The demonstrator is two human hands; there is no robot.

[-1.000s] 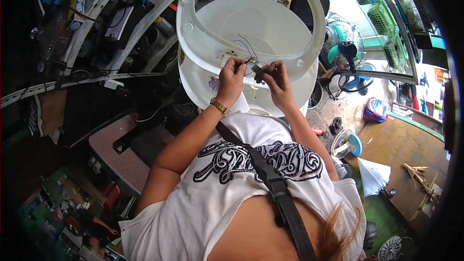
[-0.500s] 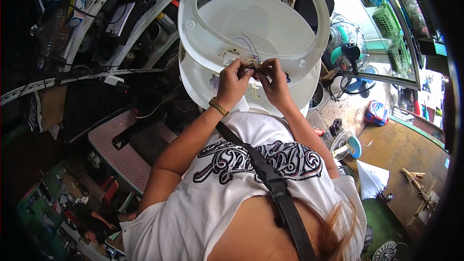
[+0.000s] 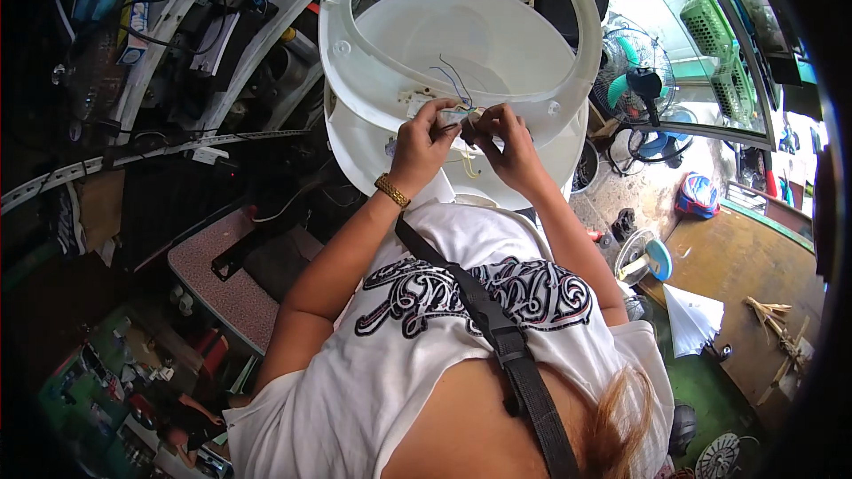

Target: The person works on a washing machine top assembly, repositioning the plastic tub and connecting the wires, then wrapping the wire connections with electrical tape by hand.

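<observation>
Both hands meet over the rim of a large white plastic tub-shaped housing (image 3: 461, 35). My left hand (image 3: 419, 153), with a gold watch on its wrist, is closed in a pinch on thin wires beside a small whitish part (image 3: 451, 116). Close by on its right, my right hand (image 3: 506, 146) pinches at the same wires; its fingertips partly hide what they grip. A blue wire (image 3: 451, 78) and a dark wire stick up past the fingers against the white plastic. Yellowish wires (image 3: 470, 164) hang below, between the hands.
A white ring-shaped frame (image 3: 342, 49) forms the housing's upper part. Cluttered shelving (image 3: 204, 80) stands left, above a pink speckled table (image 3: 209, 253). To the right are a standing fan (image 3: 632, 80), a small blue-and-white fan (image 3: 657, 259), and a wooden table (image 3: 745, 275). Another person (image 3: 191, 421) is at lower left.
My fingers have shifted slightly on the wires, and more of the small whitish part shows by the left fingertips. The view has moved a little.
</observation>
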